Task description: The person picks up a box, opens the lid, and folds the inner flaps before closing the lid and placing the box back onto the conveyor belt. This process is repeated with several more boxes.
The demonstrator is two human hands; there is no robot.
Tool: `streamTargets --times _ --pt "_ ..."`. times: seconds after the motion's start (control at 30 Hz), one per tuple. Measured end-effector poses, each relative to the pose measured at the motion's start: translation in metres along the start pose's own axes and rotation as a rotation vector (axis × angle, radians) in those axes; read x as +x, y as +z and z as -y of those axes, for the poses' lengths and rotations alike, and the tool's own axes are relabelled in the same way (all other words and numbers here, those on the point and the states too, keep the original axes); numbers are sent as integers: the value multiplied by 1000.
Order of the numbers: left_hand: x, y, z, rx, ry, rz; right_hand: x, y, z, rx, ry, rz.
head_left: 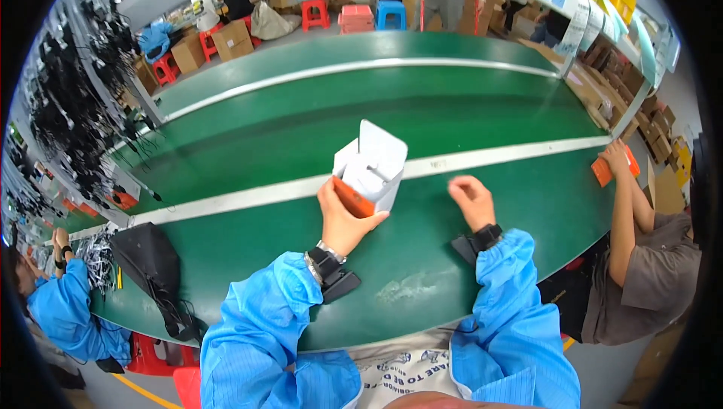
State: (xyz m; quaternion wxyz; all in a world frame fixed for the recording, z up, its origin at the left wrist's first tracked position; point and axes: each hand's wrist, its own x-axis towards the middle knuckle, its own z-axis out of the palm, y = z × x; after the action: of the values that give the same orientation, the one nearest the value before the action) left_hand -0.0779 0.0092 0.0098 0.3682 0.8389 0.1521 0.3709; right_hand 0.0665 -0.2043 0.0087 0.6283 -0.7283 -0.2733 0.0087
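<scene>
Near the middle of the green bench, my left hand grips a small orange and white box, thumb on the near side and fingers round the left. The box is tilted, its white flaps standing open at the top. A pale interior with a small dark slot or part shows inside; I cannot make out what it is. To the right of the box, apart from it, hangs my right hand above the bench. Its fingers are curled together, slightly blurred, with nothing visible in them.
A black bag lies on the bench at left, near bundled cables. More black cables hang at upper left. A white rail crosses the bench. At right, a co-worker's hand holds an orange box; another person sits at left.
</scene>
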Motion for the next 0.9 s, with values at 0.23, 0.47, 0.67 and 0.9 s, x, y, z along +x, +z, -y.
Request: streamTargets --times 0.23,0.47,0.67,0.9 --pt "-18 9 -25 -473 -82 166 -26 44 36 241 -253 180" --pt "-1 12 -11 -432 310 264 -32 31 47 67 -231 247" --pt "-5 14 -31 -675 239 185 -28 25 54 -40 -365 319" --pt "-2 11 -33 -813 151 128 -23 33 53 62 -462 332"
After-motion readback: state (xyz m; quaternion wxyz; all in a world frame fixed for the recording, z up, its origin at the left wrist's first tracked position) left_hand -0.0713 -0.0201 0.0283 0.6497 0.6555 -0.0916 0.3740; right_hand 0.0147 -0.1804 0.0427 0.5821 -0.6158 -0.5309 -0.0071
